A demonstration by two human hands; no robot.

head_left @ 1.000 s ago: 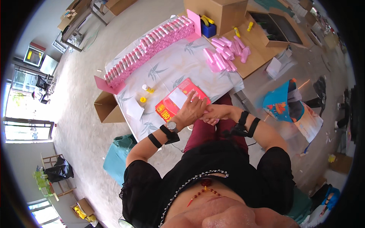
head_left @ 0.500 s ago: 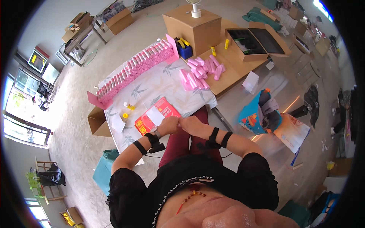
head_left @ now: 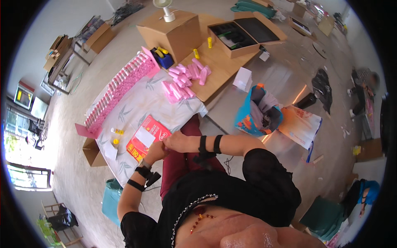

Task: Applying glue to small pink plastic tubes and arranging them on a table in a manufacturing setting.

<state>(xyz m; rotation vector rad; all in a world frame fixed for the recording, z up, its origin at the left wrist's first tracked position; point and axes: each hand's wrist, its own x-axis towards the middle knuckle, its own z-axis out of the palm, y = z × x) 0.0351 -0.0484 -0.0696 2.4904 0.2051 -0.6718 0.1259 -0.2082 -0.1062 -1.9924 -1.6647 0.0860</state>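
My left hand and my right hand meet at the table's near edge, fingers curled in and knuckles close together. Whatever they may hold is hidden behind the fingers. Just beyond them lies a flat red packet with yellow marks, and on top of it rests a white slip of paper. Left of the packet are a yellow glue stick with a white end and a small yellow cap. A folded white paper lies near the table's left edge.
A long pink tray holds rows of pink-and-white tubes. Pink wrapped rolls are heaped near a blue holder. Behind stand a carton bearing a white fan and an open box. A blue bag sits right.
The view has turned, so the table and its things appear farther left. My two hands stay together beside the red packet, the right now sitting a little higher than the left.
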